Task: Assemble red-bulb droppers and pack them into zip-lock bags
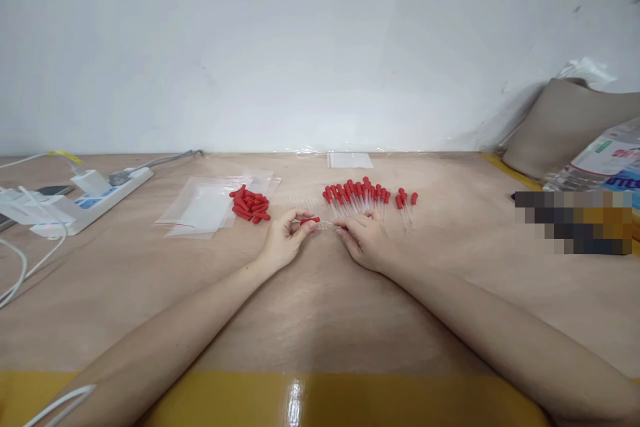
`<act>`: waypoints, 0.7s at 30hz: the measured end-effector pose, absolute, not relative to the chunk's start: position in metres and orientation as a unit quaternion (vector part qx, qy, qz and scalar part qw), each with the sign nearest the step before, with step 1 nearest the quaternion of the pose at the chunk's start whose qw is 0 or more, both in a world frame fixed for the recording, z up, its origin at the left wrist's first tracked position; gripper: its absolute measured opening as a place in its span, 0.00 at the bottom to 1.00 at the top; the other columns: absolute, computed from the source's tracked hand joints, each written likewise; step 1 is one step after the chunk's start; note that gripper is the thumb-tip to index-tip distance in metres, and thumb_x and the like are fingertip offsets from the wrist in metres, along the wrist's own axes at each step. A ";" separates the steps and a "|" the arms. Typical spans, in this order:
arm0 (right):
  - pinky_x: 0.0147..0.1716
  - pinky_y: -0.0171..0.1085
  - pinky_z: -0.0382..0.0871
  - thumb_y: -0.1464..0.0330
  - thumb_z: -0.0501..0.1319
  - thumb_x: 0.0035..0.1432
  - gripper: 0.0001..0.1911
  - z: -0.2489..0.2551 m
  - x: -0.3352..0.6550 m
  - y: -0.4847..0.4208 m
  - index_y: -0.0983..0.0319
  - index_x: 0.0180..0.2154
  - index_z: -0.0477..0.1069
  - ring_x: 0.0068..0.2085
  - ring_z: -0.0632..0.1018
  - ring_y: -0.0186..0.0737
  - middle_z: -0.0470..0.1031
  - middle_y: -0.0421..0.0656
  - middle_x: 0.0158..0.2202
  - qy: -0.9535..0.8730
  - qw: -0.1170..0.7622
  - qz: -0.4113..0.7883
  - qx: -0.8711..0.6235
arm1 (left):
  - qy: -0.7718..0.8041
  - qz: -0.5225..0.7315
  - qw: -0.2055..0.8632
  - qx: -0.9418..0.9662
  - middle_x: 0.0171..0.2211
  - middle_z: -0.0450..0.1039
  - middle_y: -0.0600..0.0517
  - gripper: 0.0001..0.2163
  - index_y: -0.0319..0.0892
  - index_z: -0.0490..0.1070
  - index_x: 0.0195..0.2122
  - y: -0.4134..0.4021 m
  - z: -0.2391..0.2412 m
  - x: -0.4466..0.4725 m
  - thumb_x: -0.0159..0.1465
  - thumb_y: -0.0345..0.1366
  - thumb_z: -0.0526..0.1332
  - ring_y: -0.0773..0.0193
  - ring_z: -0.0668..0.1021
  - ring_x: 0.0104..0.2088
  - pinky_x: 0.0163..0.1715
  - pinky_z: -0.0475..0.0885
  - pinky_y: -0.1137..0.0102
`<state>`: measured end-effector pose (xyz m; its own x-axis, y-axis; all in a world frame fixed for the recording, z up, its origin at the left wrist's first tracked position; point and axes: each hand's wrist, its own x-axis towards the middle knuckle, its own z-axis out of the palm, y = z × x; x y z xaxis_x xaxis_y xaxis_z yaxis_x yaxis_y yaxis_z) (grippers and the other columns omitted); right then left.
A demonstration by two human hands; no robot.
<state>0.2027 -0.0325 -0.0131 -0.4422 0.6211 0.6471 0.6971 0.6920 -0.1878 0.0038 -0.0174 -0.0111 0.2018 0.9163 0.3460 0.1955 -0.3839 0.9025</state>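
Note:
Between thumb and fingers, my left hand pinches a red rubber bulb. My right hand pinches a thin clear dropper tube, its end close to the bulb; whether the two are joined I cannot tell. Left of my left hand lies a pile of loose red bulbs. Beyond my hands are several bare clear tubes, hard to make out. A row of droppers with red bulbs lies behind my right hand, and 3 more droppers rest farther right.
Clear plastic bags lie left of the bulbs, and a small white bag lies near the wall. A power strip with cables is at the left. A plastic bottle and a grey-brown object stand at the right.

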 end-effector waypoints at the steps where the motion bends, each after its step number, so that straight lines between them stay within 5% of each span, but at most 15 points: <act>1: 0.39 0.39 0.51 0.68 0.49 0.61 0.11 -0.013 0.203 -0.032 0.62 0.40 0.68 0.34 0.74 0.36 0.76 0.43 0.35 -0.848 0.357 -0.054 -0.388 | 0.411 0.473 0.374 0.683 0.26 0.73 0.52 0.12 0.40 0.67 0.37 -0.018 -0.011 0.004 0.56 0.41 0.60 0.64 0.77 0.28 0.29 0.71 0.70; 21: 0.37 0.38 0.52 0.69 0.50 0.60 0.10 -0.014 0.208 -0.028 0.60 0.40 0.68 0.31 0.72 0.33 0.75 0.41 0.32 -0.867 0.355 -0.019 -0.349 | 0.396 0.405 0.284 0.774 0.32 0.76 0.51 0.10 0.42 0.73 0.37 -0.024 -0.008 0.002 0.58 0.39 0.58 0.63 0.77 0.32 0.34 0.72 0.70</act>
<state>0.2077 -0.0285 -0.0138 -0.5039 0.5916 0.6294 0.6193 0.7554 -0.2143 0.0022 -0.0240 -0.0080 0.3589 0.8426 0.4014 0.3829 -0.5252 0.7600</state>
